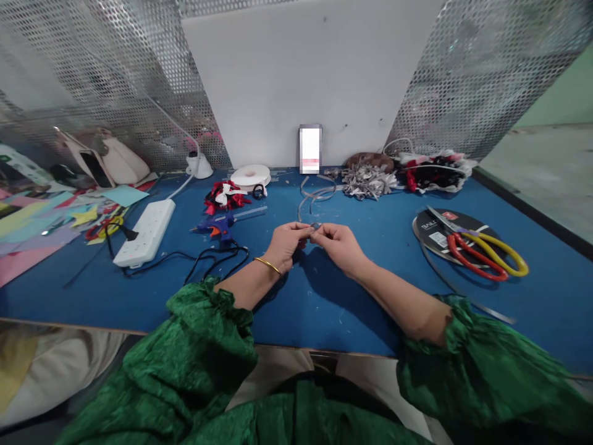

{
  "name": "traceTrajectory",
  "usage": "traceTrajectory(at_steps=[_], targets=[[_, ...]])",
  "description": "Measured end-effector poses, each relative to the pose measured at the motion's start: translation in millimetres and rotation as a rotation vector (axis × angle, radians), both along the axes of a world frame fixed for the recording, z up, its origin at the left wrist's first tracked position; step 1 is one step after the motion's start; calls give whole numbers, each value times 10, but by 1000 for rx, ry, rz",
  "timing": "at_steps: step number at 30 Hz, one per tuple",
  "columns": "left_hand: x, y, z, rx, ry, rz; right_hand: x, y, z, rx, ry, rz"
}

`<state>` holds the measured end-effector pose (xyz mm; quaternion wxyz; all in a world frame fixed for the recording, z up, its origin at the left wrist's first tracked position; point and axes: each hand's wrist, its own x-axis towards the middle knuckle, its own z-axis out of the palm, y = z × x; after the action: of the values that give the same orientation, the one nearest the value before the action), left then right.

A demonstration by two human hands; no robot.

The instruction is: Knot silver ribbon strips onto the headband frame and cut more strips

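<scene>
My left hand and my right hand meet over the middle of the blue table. Both pinch a small folded piece of silver-grey ribbon between their fingertips. A loose strip of the same grey ribbon curls on the table just behind the hands. A gold bangle sits on my left wrist, and green sleeves cover both forearms.
A blue glue gun and a white power strip lie at the left. Red and yellow scissors rest on a black disc at the right. A white ribbon spool, grey folded bows and red-black bows line the back.
</scene>
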<state>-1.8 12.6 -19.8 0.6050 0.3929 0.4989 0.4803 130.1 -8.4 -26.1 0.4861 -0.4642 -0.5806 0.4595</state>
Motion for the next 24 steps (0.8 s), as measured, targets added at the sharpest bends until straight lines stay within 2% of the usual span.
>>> traceTrajectory(at_steps=[8, 15, 19, 24], targets=[[-44, 16, 45, -62, -39, -45, 26, 41, -45, -146, 20, -36], [-59, 23, 64, -102, -61, -78, 72, 81, -57, -136, -11, -21], [-51, 17, 47, -56, 12, -91, 66, 76, -72, -105, -76, -9], [-44, 17, 28, -53, 6, -75, 65, 75, -81, -88, -221, 56]])
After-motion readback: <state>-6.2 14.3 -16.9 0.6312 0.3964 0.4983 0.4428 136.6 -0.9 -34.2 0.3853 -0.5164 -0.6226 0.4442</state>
